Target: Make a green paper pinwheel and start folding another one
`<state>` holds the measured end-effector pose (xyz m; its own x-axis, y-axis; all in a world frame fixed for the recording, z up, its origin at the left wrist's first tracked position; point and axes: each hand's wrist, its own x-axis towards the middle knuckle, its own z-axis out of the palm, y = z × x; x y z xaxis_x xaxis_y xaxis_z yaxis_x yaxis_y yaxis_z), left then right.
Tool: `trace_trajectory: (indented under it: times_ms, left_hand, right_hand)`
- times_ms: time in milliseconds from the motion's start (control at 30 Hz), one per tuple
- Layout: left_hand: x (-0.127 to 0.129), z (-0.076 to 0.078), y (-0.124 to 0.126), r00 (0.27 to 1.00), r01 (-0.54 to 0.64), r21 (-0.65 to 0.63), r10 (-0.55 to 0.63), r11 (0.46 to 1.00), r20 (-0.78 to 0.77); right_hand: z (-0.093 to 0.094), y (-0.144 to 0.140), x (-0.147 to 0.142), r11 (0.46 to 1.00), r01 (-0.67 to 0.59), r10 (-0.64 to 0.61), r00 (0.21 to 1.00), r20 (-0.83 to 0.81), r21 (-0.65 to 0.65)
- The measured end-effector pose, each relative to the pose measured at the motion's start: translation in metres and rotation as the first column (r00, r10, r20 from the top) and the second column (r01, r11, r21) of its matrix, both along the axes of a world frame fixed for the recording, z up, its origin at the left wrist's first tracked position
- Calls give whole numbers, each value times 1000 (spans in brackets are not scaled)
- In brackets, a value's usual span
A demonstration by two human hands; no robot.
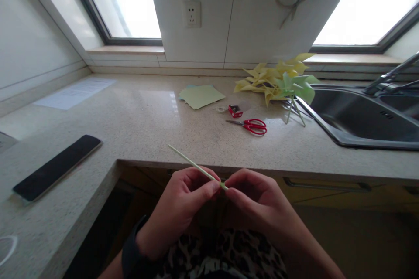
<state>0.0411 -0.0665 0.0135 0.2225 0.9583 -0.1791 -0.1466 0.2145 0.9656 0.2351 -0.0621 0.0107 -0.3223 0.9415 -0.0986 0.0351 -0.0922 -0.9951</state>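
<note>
A thin pale-green stick, like a tightly rolled paper tube (190,161), slants between my hands in front of the counter edge. My left hand (191,198) pinches it near its lower end with thumb and forefinger, and its long free end points up and left. At that lower end my right hand (253,196) closes its fingertips on the stick. A small green bit shows between the fingertips; its detail is hidden. Beyond my hands, red-handled scissors (254,126) lie on the counter, with a small red box (235,111) and a roll of clear tape (221,109) behind them.
Square paper sheets (202,96) lie in a stack at the back. Yellow paper pinwheels (258,76) and a green pinwheel (292,85) rest beside the steel sink (347,139). On the left are a long black object (57,168) and a printed sheet (75,93).
</note>
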Motion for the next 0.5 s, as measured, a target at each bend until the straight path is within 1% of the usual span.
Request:
trace_trajectory:
  times_ms: [67, 200, 333, 500]
  left_hand:
    - [0, 0, 0, 998, -3, 26, 5, 1000, -66]
    - [-1, -2, 1, 982, -3, 72, 17, 997, -189]
    - [-2, -2, 2, 969, 16, 82, 5, 997, -247]
    - [0, -1, 2, 966, 26, 95, 0, 995, -260]
  right_hand:
    - [0, 2, -5, 999, 7, -11, 996, 85, 44]
    - [-7, 3, -9, 997, 16, -27, 986, 164, 69]
    - [-12, 3, -9, 996, 31, -47, 984, 172, 89]
    - [-9, 7, -11, 995, 55, -67, 986, 156, 79]
